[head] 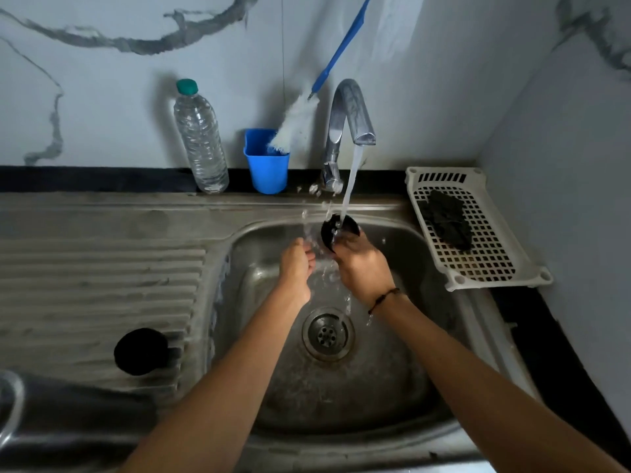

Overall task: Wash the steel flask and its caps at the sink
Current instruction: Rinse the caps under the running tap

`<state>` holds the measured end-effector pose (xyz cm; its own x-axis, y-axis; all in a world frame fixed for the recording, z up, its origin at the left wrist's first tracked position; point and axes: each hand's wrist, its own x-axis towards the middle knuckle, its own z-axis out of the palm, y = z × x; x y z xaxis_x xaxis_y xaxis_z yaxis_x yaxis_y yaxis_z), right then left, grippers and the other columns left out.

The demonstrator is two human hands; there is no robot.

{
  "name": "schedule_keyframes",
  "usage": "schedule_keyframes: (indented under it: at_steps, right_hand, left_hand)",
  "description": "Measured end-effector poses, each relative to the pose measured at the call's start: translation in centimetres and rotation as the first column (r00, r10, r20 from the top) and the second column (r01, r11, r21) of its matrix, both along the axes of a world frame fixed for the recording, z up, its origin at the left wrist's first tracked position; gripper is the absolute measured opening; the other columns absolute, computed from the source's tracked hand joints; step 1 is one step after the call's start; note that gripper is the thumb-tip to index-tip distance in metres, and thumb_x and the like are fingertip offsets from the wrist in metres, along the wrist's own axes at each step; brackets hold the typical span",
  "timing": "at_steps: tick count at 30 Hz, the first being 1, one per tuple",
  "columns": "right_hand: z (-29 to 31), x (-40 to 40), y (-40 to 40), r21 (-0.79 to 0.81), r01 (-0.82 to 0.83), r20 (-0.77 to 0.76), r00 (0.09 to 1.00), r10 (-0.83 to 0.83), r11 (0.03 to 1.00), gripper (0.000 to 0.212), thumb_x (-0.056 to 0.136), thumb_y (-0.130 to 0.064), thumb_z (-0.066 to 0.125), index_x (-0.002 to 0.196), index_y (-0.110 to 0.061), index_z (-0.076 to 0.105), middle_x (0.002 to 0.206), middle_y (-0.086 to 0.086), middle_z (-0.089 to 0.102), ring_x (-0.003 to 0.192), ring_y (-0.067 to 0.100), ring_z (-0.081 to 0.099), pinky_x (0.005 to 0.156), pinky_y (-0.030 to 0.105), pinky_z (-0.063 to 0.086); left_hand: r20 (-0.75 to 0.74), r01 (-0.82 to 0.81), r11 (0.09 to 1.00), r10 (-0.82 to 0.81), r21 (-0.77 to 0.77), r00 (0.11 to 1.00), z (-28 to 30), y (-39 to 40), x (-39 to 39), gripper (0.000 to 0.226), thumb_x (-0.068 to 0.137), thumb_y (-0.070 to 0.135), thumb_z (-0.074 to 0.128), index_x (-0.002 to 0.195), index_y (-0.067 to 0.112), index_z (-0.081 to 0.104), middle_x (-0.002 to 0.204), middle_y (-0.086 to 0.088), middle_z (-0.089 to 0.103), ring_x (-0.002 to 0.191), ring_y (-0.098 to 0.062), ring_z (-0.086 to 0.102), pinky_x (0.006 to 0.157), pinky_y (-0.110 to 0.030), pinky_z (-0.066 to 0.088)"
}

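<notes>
here the right hand (362, 264) grips a round black cap (338, 230) under running water, left hand (296, 266) loosely curled beside.

flask (68, 418) cut off (bottom-left edge), blurred

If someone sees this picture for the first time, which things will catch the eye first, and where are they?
First the stream of water falling from the tap at the back of the sink, onto a black cap that the right hand holds under it; the left hand is beside it in the splash. Next the blue cup with a white bottle brush, standing left of the tap beside a clear plastic bottle.
</notes>
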<state>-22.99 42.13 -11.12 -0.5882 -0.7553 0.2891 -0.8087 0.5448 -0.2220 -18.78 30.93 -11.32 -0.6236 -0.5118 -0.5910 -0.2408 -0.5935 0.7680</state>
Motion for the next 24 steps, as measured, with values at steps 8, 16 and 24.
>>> schedule_keyframes:
  at_steps: [8,16,24]
  right_hand:
    - [-0.3,-0.9,-0.5,-0.038,0.009,-0.049,0.999,-0.011,0.999,0.03,0.062,0.01,0.071,0.09,-0.003,0.071,0.084,0.017,0.069,0.088,0.036,0.064,0.063,0.046,0.059]
    - [-0.9,-0.6,-0.7,-0.135,-0.029,-0.164,0.986,0.007,0.99,0.035,0.063,0.006,0.075,0.097,-0.005,0.07,0.084,0.018,0.068,0.083,0.037,0.067,0.052,0.033,0.055]
    - [-1.7,-1.2,-0.8,-0.13,0.03,-0.067,0.997,-0.039,0.991,0.02,0.067,0.005,0.068,0.084,-0.006,0.071,0.075,0.015,0.068,0.071,0.034,0.066,0.053,0.034,0.054]
  left_hand:
    - [0.049,-0.006,0.999,0.004,0.039,0.999,-0.9,-0.7,-0.4,0.029,0.102,0.025,0.033,0.084,0.012,0.051,0.077,-0.003,0.047,0.067,-0.011,0.043,0.061,-0.021,0.034]
    - [0.062,-0.006,0.999,0.003,0.05,0.998,-1.0,-0.4,-0.8,0.029,0.101,0.024,0.034,0.081,0.012,0.051,0.076,-0.004,0.05,0.067,-0.012,0.043,0.061,-0.022,0.034]
    - [0.032,-0.024,0.998,0.022,0.062,0.999,-0.5,-0.3,-0.4,0.029,0.102,0.021,0.033,0.078,0.014,0.049,0.076,-0.003,0.049,0.068,-0.012,0.043,0.062,-0.021,0.034]
